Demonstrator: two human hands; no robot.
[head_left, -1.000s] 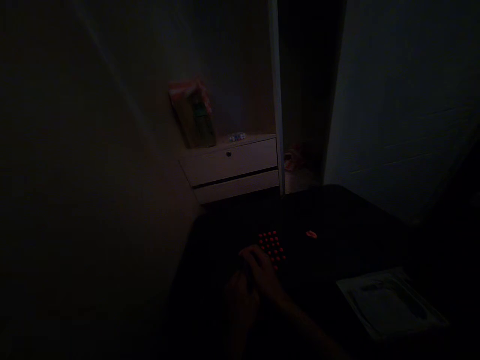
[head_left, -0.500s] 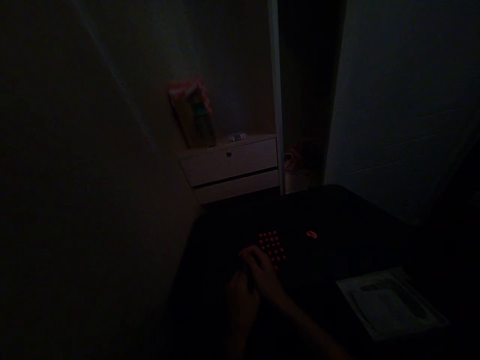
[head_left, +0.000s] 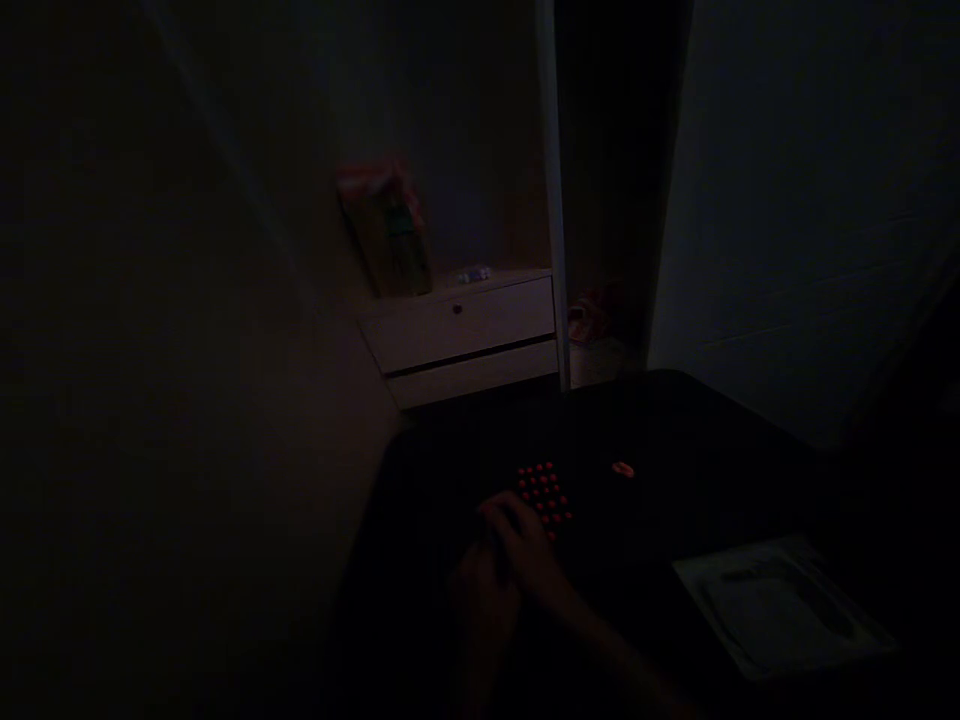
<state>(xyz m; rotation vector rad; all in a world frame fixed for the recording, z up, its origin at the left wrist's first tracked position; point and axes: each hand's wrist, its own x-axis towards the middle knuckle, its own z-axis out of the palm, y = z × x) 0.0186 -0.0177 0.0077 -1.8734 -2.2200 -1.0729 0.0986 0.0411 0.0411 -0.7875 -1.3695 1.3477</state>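
Observation:
The light is very dim and the hands are dark. My left hand (head_left: 486, 590) is closed, its fingers curled, low over the black table (head_left: 667, 400). Just above and to its right, almost against it, my right hand (head_left: 525, 545) bends with fingers drawn together toward the left hand. Whatever lies between them is lost in shadow. Beside the right fingers, rows of small red dots (head_left: 544, 492) show on the table, some partly behind the hand. Farther right lies a small orange-red oval thing (head_left: 623, 469), too dim to name.
A pale, flat packet or sheet (head_left: 780, 605) lies at the table's right. Beyond the table stands a light drawer unit (head_left: 472, 325), with a red-topped bag (head_left: 386, 230) and a small pale item (head_left: 474, 274) on top. Walls rise left and right.
The view has grown slightly darker. Both hands stay in nearly the same place, and no object has visibly moved.

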